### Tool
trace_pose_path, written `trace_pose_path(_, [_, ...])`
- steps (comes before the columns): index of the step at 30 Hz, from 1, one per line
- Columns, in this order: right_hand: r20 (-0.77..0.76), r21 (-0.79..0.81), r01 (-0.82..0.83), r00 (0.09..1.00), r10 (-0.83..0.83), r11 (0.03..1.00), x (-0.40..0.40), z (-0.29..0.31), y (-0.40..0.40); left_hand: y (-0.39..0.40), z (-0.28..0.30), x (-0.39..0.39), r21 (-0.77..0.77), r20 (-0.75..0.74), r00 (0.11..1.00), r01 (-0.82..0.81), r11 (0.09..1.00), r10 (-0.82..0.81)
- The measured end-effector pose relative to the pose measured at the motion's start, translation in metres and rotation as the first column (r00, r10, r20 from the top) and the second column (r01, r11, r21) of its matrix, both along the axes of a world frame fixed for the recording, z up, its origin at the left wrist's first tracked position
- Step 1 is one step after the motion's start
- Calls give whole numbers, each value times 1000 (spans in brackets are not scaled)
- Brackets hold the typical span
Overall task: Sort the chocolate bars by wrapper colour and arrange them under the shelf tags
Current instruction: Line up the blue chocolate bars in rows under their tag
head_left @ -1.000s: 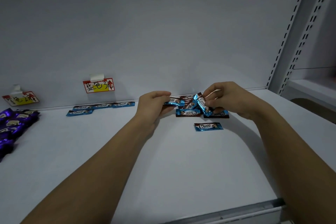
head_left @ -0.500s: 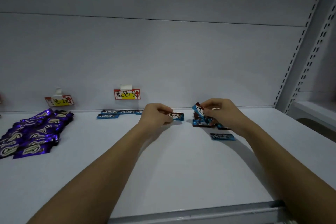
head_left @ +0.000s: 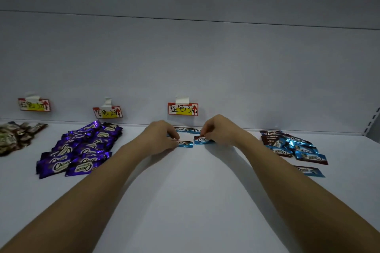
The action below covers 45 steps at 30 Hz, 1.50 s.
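While both hands work under blue tag, shelf carries purple pile toward left edge, unsorted blue heap toward right edge. Left hand pinches blue bar; right hand pinches second bar. Fingers curled, clamped on wrapper ends. Both bars near back edge, long axes running left-right, end to end, small gap between. Back row just behind. Wrappers glossy blue, brown patch, white "Choco" script.
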State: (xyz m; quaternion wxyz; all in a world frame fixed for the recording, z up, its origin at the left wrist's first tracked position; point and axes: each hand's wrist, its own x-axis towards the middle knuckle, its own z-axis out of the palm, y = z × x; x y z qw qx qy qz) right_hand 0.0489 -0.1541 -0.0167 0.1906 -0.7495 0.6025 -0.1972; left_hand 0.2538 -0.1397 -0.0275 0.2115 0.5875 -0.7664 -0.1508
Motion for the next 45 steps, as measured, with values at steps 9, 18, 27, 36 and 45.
trace_pose_path(9, [-84,-61,-106,991,101,992,-18,-15,-6,-21,-12,5,-72,48,991,129,989,-126])
trace_pose_path(18, [-48,-158,-75,997,68,985,-20,-17,3,-36,-14,2,-255,12,1000,-9,967,12])
trace_pose_path(27, [-40,-272,-12,999,1,962,-7,-25,-6,-42,-24,-1,-275,19,1000,21,961,-17])
trace_pose_path(36, [-130,-319,-39,991,-3,947,2,-34,-14,-40,-24,2,-288,79,996,56,956,-35])
trace_pose_path(45, [-160,-302,-58,987,9,952,3,-36,-15,-38,-23,-1,-285,153,986,108,953,-66])
